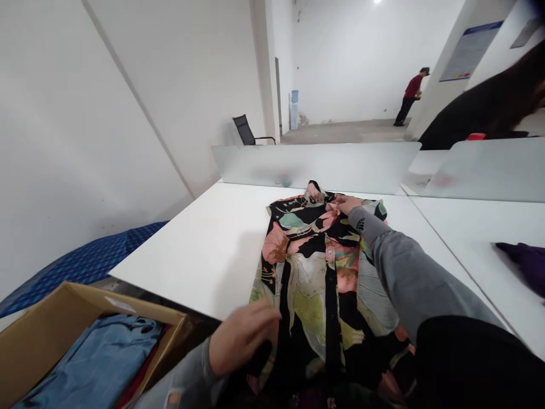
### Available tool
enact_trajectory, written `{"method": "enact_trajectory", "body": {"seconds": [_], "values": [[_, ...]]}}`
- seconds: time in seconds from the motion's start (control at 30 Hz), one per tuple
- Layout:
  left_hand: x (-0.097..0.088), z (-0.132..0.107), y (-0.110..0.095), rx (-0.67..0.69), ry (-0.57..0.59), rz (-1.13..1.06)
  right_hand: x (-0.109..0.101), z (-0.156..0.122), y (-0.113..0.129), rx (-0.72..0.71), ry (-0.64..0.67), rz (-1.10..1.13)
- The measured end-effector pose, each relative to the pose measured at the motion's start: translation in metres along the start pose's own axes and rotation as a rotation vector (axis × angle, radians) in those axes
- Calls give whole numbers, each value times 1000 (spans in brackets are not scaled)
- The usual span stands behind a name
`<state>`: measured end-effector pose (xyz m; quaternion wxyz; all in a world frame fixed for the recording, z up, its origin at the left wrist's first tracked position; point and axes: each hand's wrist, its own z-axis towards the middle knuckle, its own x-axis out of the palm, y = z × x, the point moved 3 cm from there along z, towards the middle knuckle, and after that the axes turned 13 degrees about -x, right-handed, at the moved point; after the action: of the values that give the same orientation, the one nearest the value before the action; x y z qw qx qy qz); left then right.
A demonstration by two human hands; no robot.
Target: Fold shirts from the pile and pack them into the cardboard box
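Note:
A floral shirt (pixel 315 267) in black, pink and green lies flat on the white table (pixel 204 250), collar at the far end. My left hand (pixel 242 338) rests near the shirt's lower left edge, fingers curled onto the cloth. My right hand (pixel 347 203), in a grey sleeve, reaches to the collar and its fingers press together on the fabric there.
A cardboard box (pixel 51 324) with folded blue cloth (pixel 97 363) stands at lower left. A frosted divider (pixel 315 165) runs along the table's far edge. A purple garment (pixel 525 258) lies on the right table. A black chair (pixel 247 130) and a standing person (pixel 411 96) are far off.

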<state>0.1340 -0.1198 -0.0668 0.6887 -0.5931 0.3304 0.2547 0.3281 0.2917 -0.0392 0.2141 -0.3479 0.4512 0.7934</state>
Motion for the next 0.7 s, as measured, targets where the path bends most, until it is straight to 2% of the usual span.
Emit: {"method": "enact_trajectory", "body": {"seconds": [0.07,0.13,0.2,0.27,0.33,0.43,0.5,0.53,0.6,0.67,0.7], "values": [[-18,34,20,-13,-167,64,-8,-8,-12,38,-70,-77],[-36,75,50,-71,-317,133,-19,-19,-23,58,-126,-138],[-51,120,79,-150,-407,216,-30,-36,-34,69,-143,-180],[-60,165,103,-251,-418,289,-35,-59,-43,52,-84,-194],[-64,206,115,-319,-410,315,-33,-83,-45,-37,31,-183],[-62,253,120,-380,-384,317,-21,-111,-37,-289,138,-168],[-59,275,122,-426,-347,334,-16,-116,-34,-349,91,-86],[-58,284,122,-449,-330,347,-15,-115,-37,-304,25,-2],[-59,297,124,-491,-324,374,-20,-108,-51,-118,-160,167],[-63,306,125,-528,-370,395,-29,-101,-72,56,-319,264],[-66,310,125,-547,-407,400,-33,-99,-82,110,-360,293]]}}
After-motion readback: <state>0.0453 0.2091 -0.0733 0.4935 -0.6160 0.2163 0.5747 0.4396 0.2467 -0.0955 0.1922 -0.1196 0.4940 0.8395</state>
